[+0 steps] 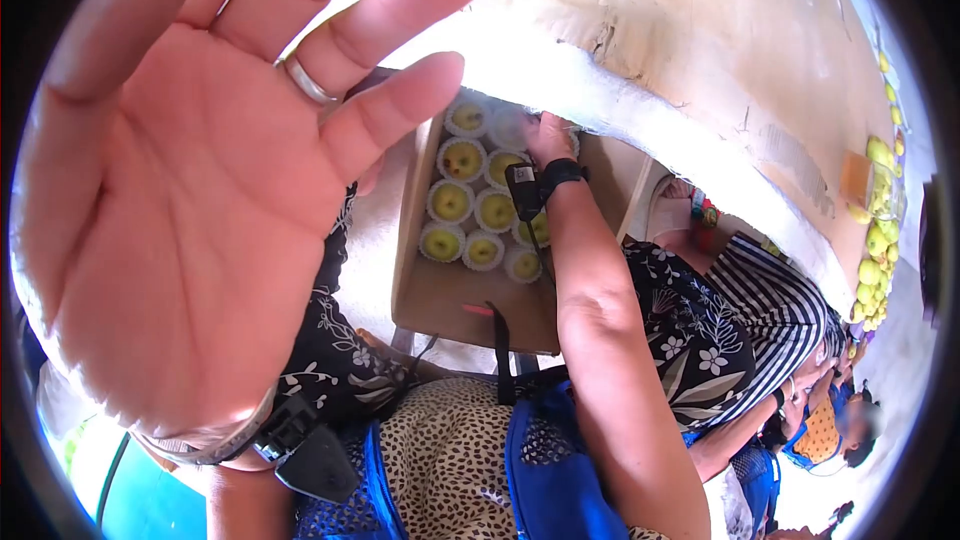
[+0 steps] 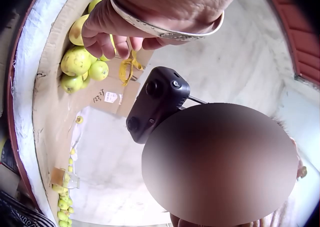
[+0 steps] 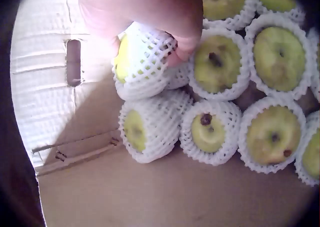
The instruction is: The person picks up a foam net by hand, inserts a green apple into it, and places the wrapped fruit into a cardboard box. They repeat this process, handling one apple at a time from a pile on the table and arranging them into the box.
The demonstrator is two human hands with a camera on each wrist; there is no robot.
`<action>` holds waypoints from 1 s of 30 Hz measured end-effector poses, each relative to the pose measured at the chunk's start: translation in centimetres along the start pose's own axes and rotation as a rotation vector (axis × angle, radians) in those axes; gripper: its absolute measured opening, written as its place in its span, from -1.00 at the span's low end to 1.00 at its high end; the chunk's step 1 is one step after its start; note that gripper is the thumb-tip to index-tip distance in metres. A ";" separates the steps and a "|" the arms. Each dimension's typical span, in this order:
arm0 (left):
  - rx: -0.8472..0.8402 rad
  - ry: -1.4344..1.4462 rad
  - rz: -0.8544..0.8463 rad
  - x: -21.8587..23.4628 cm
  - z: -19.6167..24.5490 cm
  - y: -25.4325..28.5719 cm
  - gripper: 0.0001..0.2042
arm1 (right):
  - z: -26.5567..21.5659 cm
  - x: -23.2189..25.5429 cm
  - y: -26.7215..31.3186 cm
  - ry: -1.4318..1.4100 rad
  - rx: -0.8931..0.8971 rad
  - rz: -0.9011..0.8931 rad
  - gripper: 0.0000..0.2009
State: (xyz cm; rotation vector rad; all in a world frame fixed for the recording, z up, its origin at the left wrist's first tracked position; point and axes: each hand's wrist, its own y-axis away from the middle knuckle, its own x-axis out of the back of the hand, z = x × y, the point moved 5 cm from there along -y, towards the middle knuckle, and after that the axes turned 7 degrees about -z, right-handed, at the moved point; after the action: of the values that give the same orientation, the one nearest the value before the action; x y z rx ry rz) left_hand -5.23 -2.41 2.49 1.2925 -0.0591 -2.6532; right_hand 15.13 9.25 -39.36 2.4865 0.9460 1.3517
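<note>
My left hand (image 1: 200,210) is raised close to the head camera, palm showing and fingers extended, a ring on one finger; it holds nothing. In the left wrist view that hand (image 2: 120,17) hangs above green-yellow fruit (image 2: 75,62), a bangle round the wrist. The right hand (image 1: 548,140) reaches into a cardboard box (image 1: 470,310) of green apples (image 1: 450,202) in white foam nets. Seen from the right wrist, the hand (image 3: 150,12) grips a netted apple (image 3: 142,67) beside the box wall, thumb and fingers on either side. Other netted apples (image 3: 275,129) sit in rows next to it.
A cardboard-covered surface (image 1: 720,70) with a white edge overhangs the box, with small green fruit (image 1: 875,260) along its far side. A person in a striped garment (image 1: 765,290) is at the right. More people appear at the lower right.
</note>
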 end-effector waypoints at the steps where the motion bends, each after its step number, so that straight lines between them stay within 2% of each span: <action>1: -0.007 0.004 0.004 -0.1 -0.2 0.0 -0.66 | 1.1 -0.6 -0.4 0.015 -0.024 -0.025 -0.64; 2: -0.013 0.006 0.007 -0.1 -0.3 0.1 -0.66 | -0.7 0.6 0.2 0.030 -0.048 -0.051 -0.63; 4: -0.026 0.012 0.013 -0.1 -0.6 0.2 -0.66 | -3.8 3.1 1.5 0.230 -0.244 -0.187 -0.61; 6: -0.041 0.018 0.015 0.1 -1.0 0.3 -0.67 | 1.3 -1.0 -0.3 -0.292 -0.207 -0.038 -0.58; 8: -0.056 0.021 0.019 0.0 -1.2 0.4 -0.67 | 2.5 -1.8 -0.6 -0.765 -0.242 0.017 -0.55; 10: -0.065 0.020 0.022 -0.1 -1.5 0.5 -0.67 | 0.3 -0.4 0.7 -1.202 -0.359 -0.023 -0.53; 13: -0.080 0.021 0.023 -0.3 -1.8 0.6 -0.68 | 0.5 -0.1 0.6 -1.312 -0.293 -0.019 -0.54; 16: -0.087 0.029 0.026 -0.5 -2.1 0.5 -0.68 | 2.5 -0.9 -1.2 -1.508 -0.221 -0.105 -0.55; 21: -0.089 0.022 0.032 -0.7 -2.6 0.5 -0.69 | 3.7 -1.9 -2.2 -0.770 -0.159 -0.050 -0.62; 24: -0.085 0.017 0.033 -0.8 -2.7 0.4 -0.70 | 4.5 -2.1 -2.4 -0.129 -0.010 -0.053 -0.66; 27: -0.090 0.013 0.034 -1.0 -2.8 0.4 -0.70 | 5.8 -2.4 -3.5 0.366 0.050 -0.110 -0.69; 29: -0.089 0.015 0.040 -1.0 -2.8 0.4 -0.71 | 8.4 -3.4 -5.0 0.291 0.079 -0.096 -0.72; 30: -0.088 0.016 0.042 -0.9 -2.8 0.5 -0.71 | 11.4 -5.3 -6.4 0.096 0.114 -0.049 -0.74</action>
State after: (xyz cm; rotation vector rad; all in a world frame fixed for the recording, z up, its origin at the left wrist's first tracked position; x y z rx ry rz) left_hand -2.40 -2.58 1.56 1.2708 0.0318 -2.5793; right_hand 19.26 12.85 -52.30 2.4804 1.1276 1.4525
